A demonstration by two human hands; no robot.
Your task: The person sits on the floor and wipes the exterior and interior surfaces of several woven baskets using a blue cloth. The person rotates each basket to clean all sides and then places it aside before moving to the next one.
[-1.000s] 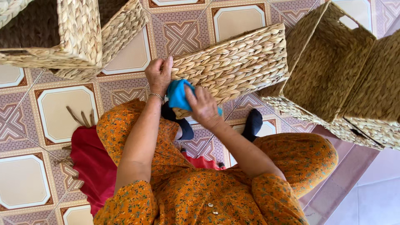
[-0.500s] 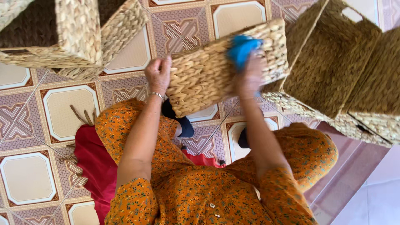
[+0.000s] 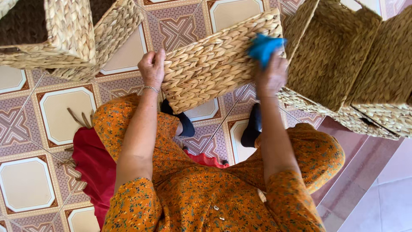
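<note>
At the far left of the head view, two woven baskets [image 3: 64, 34] stand stacked together on the patterned tile floor [image 3: 47, 107], the nearer one showing a dark inside. Below them a red cushion [image 3: 92, 167] lies under the seated person, with a few loose straw strands [image 3: 79, 118] on the tiles beside it. The person wears an orange flowered dress [image 3: 201, 193], and the left hand [image 3: 152, 68], with a thin bracelet [image 3: 151, 89] at the wrist, has its fingers clenched on the left edge of a flat woven seagrass basket [image 3: 214, 64], which is held tilted above the knees, its lower left corner nearest the body and its upper right corner reaching toward the baskets on the right. Under this basket the person's feet in dark socks [image 3: 253, 126] rest on the tiles. The right hand [image 3: 270, 75] presses against the upper right part of the basket's face, its fingers closed around a bright blue cloth [image 3: 264, 45] that touches the weave near the top edge. Just beside that hand, to the right, a further group of woven baskets [image 3: 343, 64] stands leaning together, one open toward the camera, at the edge of a pinkish step [image 3: 369, 172].
</note>
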